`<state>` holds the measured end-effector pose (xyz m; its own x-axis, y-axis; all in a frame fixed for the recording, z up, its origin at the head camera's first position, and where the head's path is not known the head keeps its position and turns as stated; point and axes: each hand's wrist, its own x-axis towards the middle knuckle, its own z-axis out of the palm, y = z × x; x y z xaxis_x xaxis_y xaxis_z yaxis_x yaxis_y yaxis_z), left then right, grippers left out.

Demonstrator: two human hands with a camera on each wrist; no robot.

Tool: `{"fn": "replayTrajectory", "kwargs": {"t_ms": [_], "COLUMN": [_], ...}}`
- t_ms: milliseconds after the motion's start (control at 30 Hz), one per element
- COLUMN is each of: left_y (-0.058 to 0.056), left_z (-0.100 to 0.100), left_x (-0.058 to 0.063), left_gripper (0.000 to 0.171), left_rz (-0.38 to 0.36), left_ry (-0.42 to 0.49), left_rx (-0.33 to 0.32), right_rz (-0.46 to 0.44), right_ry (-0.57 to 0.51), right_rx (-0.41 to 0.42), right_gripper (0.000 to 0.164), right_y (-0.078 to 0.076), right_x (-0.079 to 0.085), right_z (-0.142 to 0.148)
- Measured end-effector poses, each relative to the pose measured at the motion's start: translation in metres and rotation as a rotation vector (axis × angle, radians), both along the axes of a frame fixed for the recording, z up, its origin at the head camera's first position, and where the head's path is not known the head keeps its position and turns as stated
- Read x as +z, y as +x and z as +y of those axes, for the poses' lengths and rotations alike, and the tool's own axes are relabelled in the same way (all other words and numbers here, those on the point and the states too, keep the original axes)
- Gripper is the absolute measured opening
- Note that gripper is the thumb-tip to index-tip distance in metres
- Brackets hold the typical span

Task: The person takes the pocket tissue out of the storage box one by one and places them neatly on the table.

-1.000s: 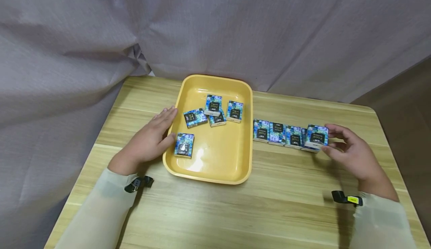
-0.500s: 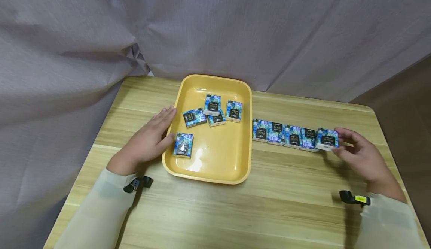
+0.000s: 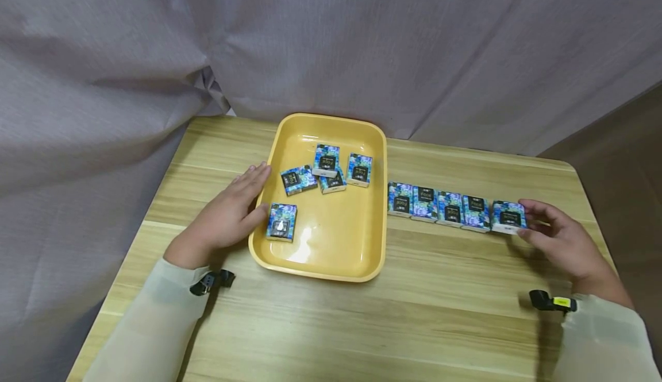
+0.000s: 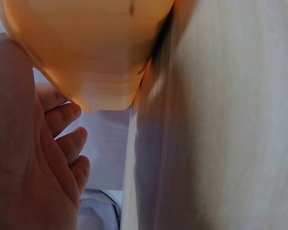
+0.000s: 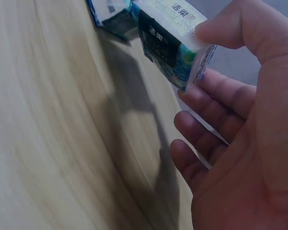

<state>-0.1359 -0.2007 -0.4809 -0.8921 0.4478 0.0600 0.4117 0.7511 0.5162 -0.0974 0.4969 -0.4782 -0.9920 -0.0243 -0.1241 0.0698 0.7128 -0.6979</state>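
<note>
- Left hand (image 3: 219,218): fingers relaxed, not gripping hard, lying along left rim of yellow tray (image 3: 341,230). Probably there to steady it.
- Right hand (image 3: 566,247): thumb and forefinger pinch end packet (image 3: 509,217), well right of tray; other fingers spread free. Hold is on the face away from tray, likely so fingers don't get between it and its neighbour.
- End packet is just beside the last of a row of four packets (image 3: 450,208). Can't tell if its base fully touches table (image 3: 439,301).
- Row runs rightward from tray's right wall, packets flat, side by side; tray edge looks like a handy start line.
- Five loose packets (image 3: 359,169) in tray: four toward far end, one overlapping another; fifth by near-left wall. No order, so probably just unsorted stock.
</note>
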Motion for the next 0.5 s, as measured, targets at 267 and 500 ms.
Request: {"fn": "replayTrajectory", "kwargs": {"t_ms": [267, 500], "left_y": [0.0, 0.0001], "left_z": [0.0003, 0.0006], "left_x": [0.0003, 0.0026], "left_gripper": [0.079, 0.078], "left_rz": [-0.005, -0.004], "left_ry": [0.002, 0.005], "left_rx": [0.002, -0.002], "right_rz": [-0.061, -0.104], "right_ry": [0.065, 0.097], "right_rx": [0.037, 0.059], "right_gripper": [0.074, 0.079], "right_y": [-0.0038, -0.0076], "right_x": [-0.0066, -0.0101], "right_z": [0.0077, 0.0073]}}
